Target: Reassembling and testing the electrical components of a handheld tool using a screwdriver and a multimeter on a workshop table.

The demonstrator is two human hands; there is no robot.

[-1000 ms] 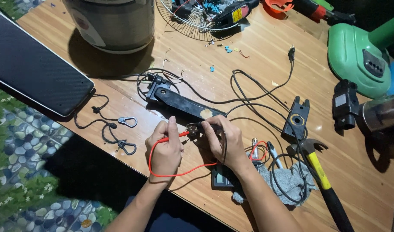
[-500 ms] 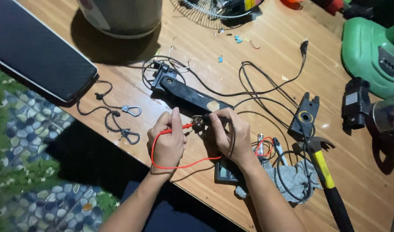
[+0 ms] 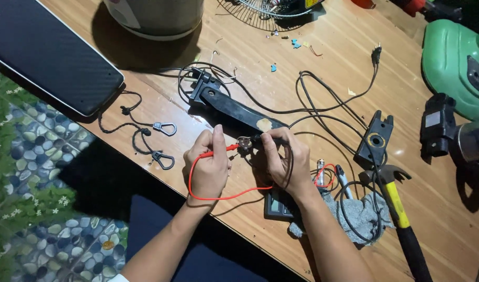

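My left hand (image 3: 209, 166) pinches a red test probe (image 3: 230, 148) whose red lead (image 3: 218, 196) loops below my wrist. Its tip touches a small round part (image 3: 244, 141) at the near end of a long black handle-shaped piece (image 3: 234, 108). My right hand (image 3: 284, 159) grips a black probe with a black lead (image 3: 290, 163) at the same part, from the right. A dark meter (image 3: 278, 205) lies half hidden under my right forearm.
A hammer with a yellow-and-black handle (image 3: 401, 219), a grey cloth (image 3: 357, 216), a black plastic bracket (image 3: 376, 138), a tangled black power cord (image 3: 323, 102), a green appliance (image 3: 456, 62), a metal pot (image 3: 156, 15), a black panel (image 3: 46, 52) and cord with snap hooks (image 3: 156, 141) lie about the wooden table (image 3: 145, 94).
The camera view has shifted slightly downward and closer. Both hands keep the probes at the small part, with only slight finger adjustments.
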